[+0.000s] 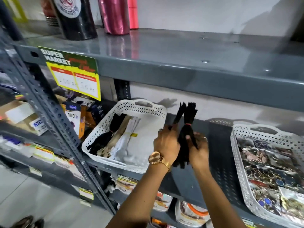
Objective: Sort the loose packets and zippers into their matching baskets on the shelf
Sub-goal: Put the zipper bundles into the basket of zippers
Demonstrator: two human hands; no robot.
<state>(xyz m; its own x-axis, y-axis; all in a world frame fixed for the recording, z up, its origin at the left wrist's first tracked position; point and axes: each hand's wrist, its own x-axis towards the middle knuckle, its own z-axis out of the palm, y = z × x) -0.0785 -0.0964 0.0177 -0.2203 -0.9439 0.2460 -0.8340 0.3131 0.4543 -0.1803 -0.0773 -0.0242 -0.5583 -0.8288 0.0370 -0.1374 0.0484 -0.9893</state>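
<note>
A person stands at a grey metal shelf (218,142), both hands raised between two white perforated baskets. The left hand (166,142), with a gold watch (155,157) on its wrist, is clenched around a thin bundle of black zippers (178,113). The right hand (198,148) grasps a thicker bundle of black zippers (187,137), tied near its upper part with a pink band (188,124). The two bundles touch or nearly touch where the hands meet.

The thicker bundle stands close to upright, its long axis running from below the right grip, where the loose tails hang out, up to a frayed top above it. The thinner bundle leans a little to the right, crossing up past the left grip toward the same height.

Just left of the left grip sits the zipper basket (131,106), already holding black, beige and white zippers laid lengthwise along its left side. Well to the right of the right grip, the other basket (236,130) is filled with shiny packets (269,162).

The step in hand appears to be gathering the black zippers for delivery. The next move likely calls for carrying both bundles left, over the basket's near rim, and tipping them flat so they lie parallel to the zippers already inside, beside the black ones.
</note>
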